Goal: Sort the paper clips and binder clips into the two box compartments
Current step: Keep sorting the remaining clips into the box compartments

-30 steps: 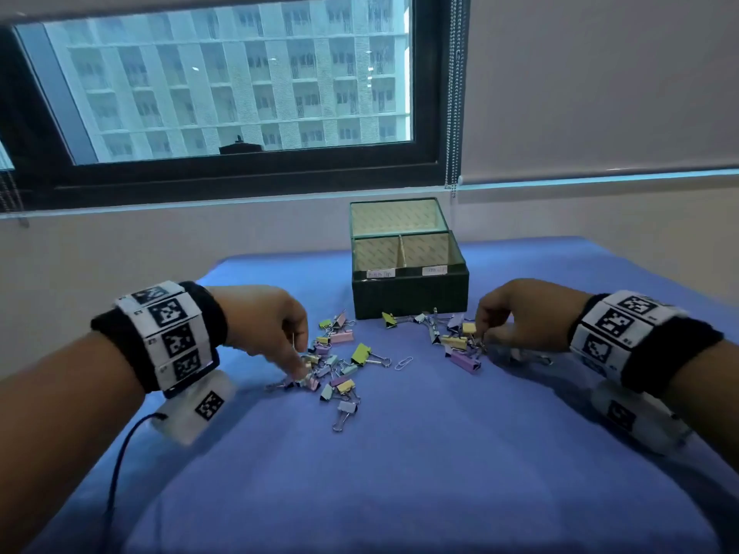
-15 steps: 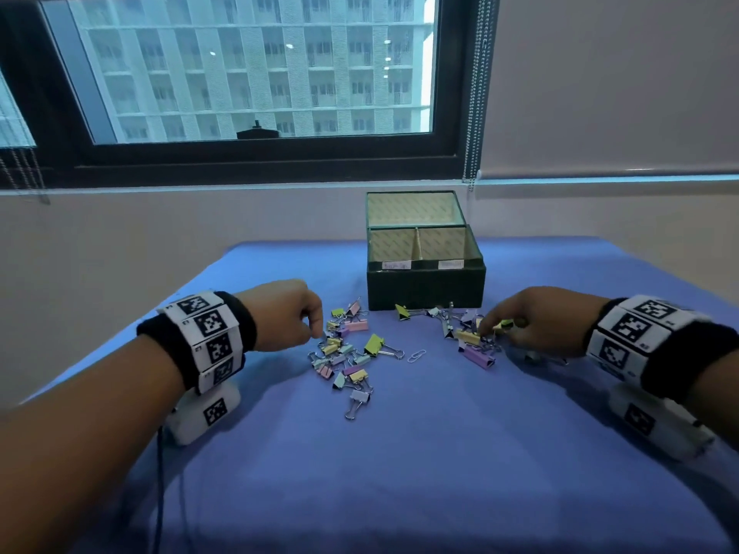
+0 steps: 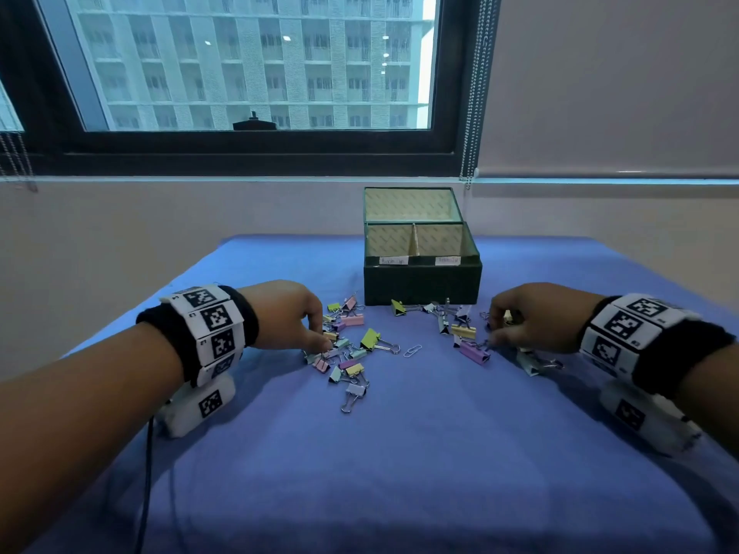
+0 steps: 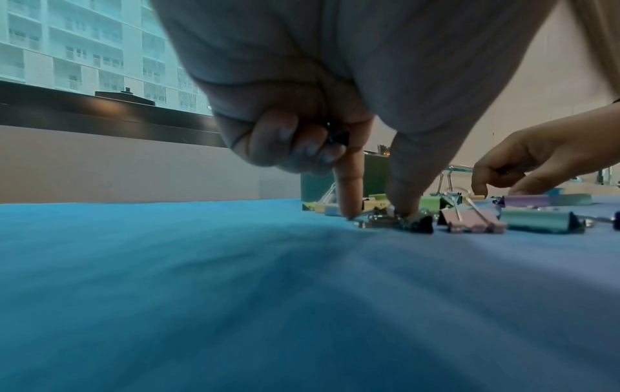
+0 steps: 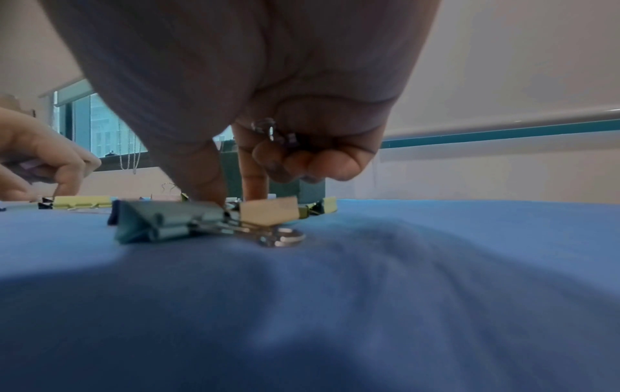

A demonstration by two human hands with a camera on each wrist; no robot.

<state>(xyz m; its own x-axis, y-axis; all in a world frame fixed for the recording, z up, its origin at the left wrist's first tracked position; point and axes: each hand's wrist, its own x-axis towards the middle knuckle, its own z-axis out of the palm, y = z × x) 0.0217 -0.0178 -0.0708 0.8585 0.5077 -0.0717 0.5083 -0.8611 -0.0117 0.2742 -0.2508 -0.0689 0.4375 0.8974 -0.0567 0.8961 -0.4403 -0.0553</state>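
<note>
A dark green box [image 3: 422,283] with two labelled compartments stands open at the back of the table. In front of it lie two heaps of pastel binder clips, one on the left [image 3: 348,353] and one on the right [image 3: 460,327], with a lone paper clip [image 3: 412,351] between them. My left hand [image 3: 322,345] has thumb and index finger down on a clip in the left heap [image 4: 375,213], while its curled fingers hold a small dark binder clip [image 4: 337,136]. My right hand [image 3: 491,337] reaches thumb and index finger into the right heap [image 5: 240,203] and keeps small clips [image 5: 271,132] in its curled fingers.
A blue cloth [image 3: 400,473] covers the table, broad and bare towards me. A teal binder clip [image 5: 167,222] lies under my right wrist. A wall and a window [image 3: 256,66] stand behind the box. A thin cable [image 3: 146,473] hangs from my left wrist.
My left hand lifted off the left heap and has come back down onto it. My right hand stayed at the right heap, fingers shifting slightly.
</note>
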